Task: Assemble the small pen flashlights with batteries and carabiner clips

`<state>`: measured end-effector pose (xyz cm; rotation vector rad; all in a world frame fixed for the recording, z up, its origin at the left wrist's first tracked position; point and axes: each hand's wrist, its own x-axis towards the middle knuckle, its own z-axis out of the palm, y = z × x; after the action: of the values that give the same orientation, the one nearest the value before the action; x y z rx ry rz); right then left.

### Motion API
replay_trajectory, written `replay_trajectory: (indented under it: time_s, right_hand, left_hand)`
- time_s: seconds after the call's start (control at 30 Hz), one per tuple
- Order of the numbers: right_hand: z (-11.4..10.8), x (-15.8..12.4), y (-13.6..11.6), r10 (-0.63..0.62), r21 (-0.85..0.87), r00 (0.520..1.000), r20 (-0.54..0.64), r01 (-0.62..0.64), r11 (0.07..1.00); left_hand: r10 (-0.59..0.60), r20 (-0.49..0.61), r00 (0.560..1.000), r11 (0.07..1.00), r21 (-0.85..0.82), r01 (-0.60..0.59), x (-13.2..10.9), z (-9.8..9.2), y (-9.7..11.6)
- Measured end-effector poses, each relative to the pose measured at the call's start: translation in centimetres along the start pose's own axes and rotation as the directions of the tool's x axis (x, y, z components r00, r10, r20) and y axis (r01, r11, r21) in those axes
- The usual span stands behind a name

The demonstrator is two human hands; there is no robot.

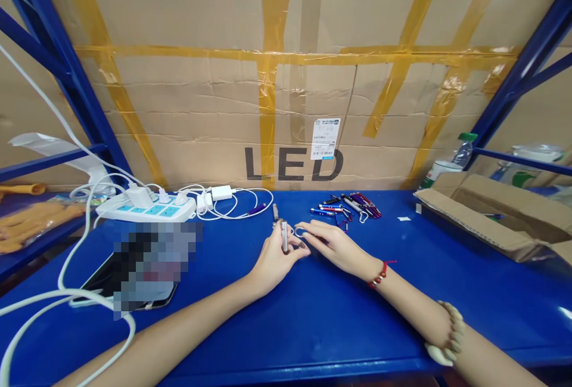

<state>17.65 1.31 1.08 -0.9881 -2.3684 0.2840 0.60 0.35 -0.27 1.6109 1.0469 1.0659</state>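
Note:
In the middle of the head view, my left hand [272, 259] is closed around a small silver keychain flashlight [284, 237], held roughly upright. Close to its right, my right hand [335, 247] pinches a silver metal clip loop [299, 232] between thumb and fingers. Whether the loop is joined to the flashlight is hidden by the fingers. Another slim silver piece [275, 213] shows just behind my left hand. Beyond my right hand lies a pile of keychain flashlights [328, 209] in blue, red, purple, black and silver, with carabiner clips.
A white power strip [156, 209] with chargers and cables sits at the left. A purple flashlight [256, 209] touches a white cable there. Nearer lies a blurred-out tablet-like device [147, 274]. An open cardboard box [491, 214] stands right. A large taped cardboard sheet [201, 107] rises behind the blue table [286, 339].

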Motion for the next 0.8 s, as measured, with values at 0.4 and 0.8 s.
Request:
replay_trajectory:
  time_s: [0.4,0.8]
  right_hand:
    - [-0.1,0.0,0.3,0.103,0.081,0.994,-0.021,-0.101,0.992]
    - [0.2,0.3,-0.5,0.18,0.656,0.979,0.094,-0.197,0.729]
  left_hand:
    - [0.106,0.047,0.993,0.991,-0.085,-0.102,-0.6,-0.2,0.1]
    - [0.079,0.204,0.976,0.986,-0.163,-0.045,-0.7,-0.2,0.5]
